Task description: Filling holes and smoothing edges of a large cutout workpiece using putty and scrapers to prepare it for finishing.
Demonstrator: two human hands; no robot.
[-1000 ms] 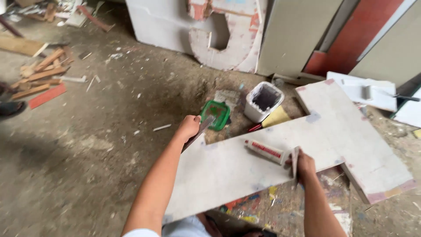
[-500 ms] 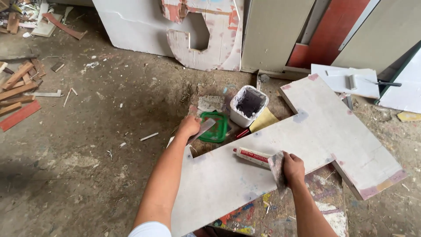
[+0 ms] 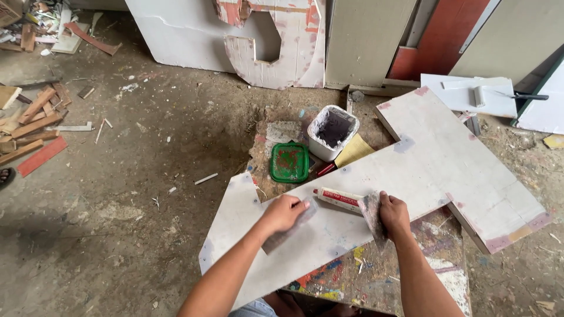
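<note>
A large white angled board (image 3: 446,158) lies over a paint-stained low table (image 3: 382,276). My left hand (image 3: 283,212) rests on the board's left part, closed on a flat grey putty knife (image 3: 286,232) whose blade lies against the surface. My right hand (image 3: 394,213) grips a second, grey-smeared scraper (image 3: 372,212). A white tube with a red label (image 3: 339,199) lies on the board between the two hands, its end at that scraper. Just beyond the board sit a green lid (image 3: 289,161) and an open white tub (image 3: 333,131) with dark contents.
A yellow sheet (image 3: 356,150) lies beside the tub. At the back right a paint roller (image 3: 487,94) rests on a white panel. Cut-out boards (image 3: 276,41) lean against the back wall. Wood scraps (image 3: 32,117) litter the dirt floor at left.
My left hand has drawn back from the green lid onto the board, closer to the right hand. The right hand stays by the tube. The view has shifted slightly.
</note>
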